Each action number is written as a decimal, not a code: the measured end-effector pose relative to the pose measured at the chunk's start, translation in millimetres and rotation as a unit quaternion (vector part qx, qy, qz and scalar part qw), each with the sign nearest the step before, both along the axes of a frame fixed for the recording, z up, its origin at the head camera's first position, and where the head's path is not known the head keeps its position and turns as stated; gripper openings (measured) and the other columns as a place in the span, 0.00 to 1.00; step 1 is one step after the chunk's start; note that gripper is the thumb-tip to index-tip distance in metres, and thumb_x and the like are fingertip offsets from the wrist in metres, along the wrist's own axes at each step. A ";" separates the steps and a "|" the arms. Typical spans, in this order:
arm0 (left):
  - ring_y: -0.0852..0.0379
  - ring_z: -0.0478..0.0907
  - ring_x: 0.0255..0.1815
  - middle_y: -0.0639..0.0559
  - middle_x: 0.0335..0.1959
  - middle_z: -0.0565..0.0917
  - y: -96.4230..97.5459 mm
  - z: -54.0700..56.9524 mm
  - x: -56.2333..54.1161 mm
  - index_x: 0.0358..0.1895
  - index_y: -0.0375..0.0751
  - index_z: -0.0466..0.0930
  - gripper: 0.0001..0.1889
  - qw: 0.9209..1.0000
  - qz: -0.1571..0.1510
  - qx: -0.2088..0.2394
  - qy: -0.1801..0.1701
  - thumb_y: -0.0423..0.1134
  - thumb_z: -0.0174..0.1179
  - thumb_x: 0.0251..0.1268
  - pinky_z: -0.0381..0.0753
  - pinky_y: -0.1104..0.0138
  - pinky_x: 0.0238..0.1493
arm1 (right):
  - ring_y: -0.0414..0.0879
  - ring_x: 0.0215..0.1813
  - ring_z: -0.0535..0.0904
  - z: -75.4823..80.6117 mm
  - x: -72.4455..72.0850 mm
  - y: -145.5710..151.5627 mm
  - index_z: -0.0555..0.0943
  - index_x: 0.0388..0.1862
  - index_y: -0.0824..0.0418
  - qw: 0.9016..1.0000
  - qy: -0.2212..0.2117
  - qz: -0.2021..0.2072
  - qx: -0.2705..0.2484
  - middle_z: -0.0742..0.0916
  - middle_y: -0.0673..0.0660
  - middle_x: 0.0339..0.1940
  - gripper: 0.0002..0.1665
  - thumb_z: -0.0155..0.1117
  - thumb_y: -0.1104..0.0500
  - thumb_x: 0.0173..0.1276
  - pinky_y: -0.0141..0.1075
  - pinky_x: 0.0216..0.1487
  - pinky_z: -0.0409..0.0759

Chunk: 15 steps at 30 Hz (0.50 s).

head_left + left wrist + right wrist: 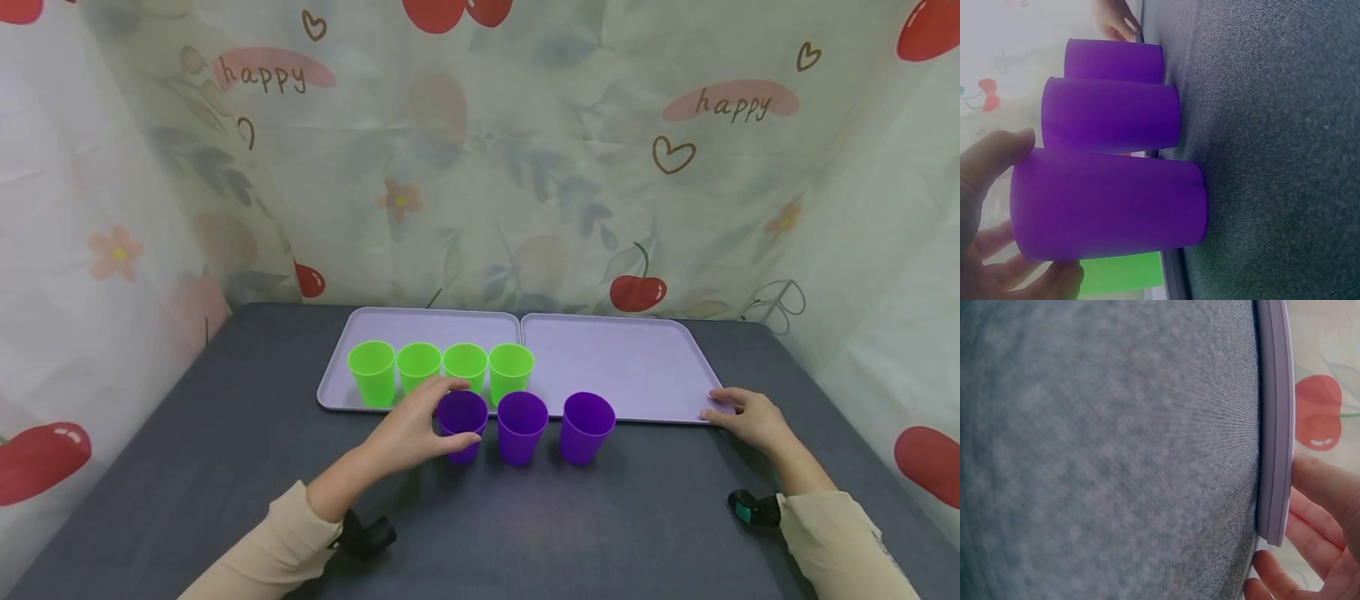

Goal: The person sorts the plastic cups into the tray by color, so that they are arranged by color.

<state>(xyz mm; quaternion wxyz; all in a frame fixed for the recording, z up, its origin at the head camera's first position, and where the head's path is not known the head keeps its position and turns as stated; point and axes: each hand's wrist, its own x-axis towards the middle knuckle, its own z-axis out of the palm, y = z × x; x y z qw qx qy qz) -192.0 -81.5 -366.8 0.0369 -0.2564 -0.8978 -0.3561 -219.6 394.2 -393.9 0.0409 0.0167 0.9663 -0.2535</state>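
Observation:
My left hand (417,423) is around the leftmost purple cup (462,415), with the thumb on the near side and the fingers on the far side. This cup (1110,206) stands upright on the dark table. To its right stand two more upright purple cups, a middle one (521,429) and a right one (585,429). At the right tray's near right corner, my right hand (756,419) touches the rim with loosely extended fingers. In the right wrist view, the thumb (1325,484) lies at the rim of the tray (1275,425).
Several green cups (372,375) stand in a row on the left lilac tray (435,321). The right lilac tray (611,362) adjoins it and holds nothing. A dark cloth covers the table (570,533). Patterned curtains (487,167) enclose the back and sides.

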 end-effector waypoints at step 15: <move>0.55 0.77 0.49 0.49 0.53 0.78 -1.8 17.5 1.7 0.58 0.42 0.72 0.32 1.000 0.003 0.030 0.002 0.46 0.71 0.48 0.79 0.62 0.49 | 0.73 0.57 0.68 2.5 0.6 -2.0 0.70 0.58 0.76 1.000 -0.004 -0.002 0.000 0.70 0.80 0.60 0.36 0.62 0.48 0.64 0.62 0.54 0.69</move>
